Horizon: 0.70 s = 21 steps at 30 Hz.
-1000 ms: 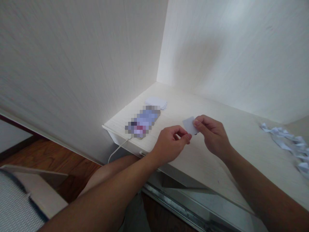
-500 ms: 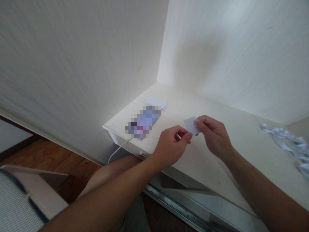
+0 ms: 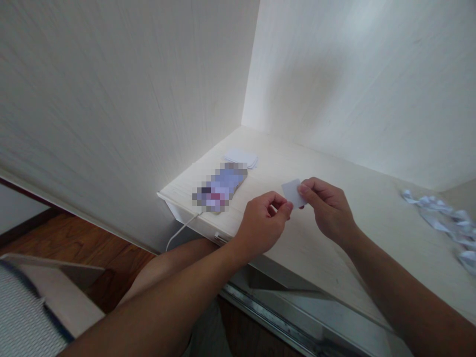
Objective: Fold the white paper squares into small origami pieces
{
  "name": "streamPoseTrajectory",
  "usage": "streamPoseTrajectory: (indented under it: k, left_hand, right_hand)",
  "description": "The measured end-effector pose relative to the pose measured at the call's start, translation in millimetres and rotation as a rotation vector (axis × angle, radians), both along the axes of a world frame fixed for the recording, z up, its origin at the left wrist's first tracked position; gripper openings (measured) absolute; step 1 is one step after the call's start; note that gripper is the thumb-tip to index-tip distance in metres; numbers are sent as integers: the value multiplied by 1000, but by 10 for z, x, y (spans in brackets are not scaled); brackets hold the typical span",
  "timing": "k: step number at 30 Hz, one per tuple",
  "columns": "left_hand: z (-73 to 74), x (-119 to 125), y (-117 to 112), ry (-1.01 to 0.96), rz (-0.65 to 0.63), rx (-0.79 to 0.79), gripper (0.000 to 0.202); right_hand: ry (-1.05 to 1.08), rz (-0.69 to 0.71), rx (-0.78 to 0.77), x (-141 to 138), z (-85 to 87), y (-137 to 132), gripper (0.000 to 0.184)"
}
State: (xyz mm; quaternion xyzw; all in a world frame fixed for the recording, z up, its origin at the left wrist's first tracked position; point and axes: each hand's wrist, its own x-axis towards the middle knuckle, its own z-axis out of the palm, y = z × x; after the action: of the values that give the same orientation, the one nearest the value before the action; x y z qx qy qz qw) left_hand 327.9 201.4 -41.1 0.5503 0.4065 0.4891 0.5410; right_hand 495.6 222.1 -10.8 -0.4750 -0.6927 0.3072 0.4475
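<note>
A small white piece of paper [image 3: 292, 192] is held up above the pale desk. My right hand [image 3: 327, 206] pinches its right side between thumb and fingers. At its lower left corner, the thumb and forefinger of my left hand [image 3: 266, 220] are pressed together on the paper. To the left of my hands a phone [image 3: 223, 187], its screen blurred out, lies with a white cable [image 3: 184, 229] plugged in. Behind the phone rests a small stack of white paper pieces [image 3: 241, 156].
Several folded white paper pieces [image 3: 446, 215] lie in a cluster on the right of the desk [image 3: 357, 183]. Pale panels rise at the left and back. Below the front edge runs a metal drawer rail [image 3: 260, 310]. A mesh chair seat [image 3: 26, 307] shows at lower left.
The paper has shifted slightly left and its tilt has changed a little. My left fingertips have moved slightly left and up, while my right hand stays almost in place.
</note>
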Motion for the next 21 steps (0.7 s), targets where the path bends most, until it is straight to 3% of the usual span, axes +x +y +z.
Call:
streamPoseTrajectory:
  k: [21]
  left_hand:
    - [-46, 2, 5, -2, 7, 21, 16]
  right_hand:
    - [-7, -3, -5, 12, -4, 5, 43]
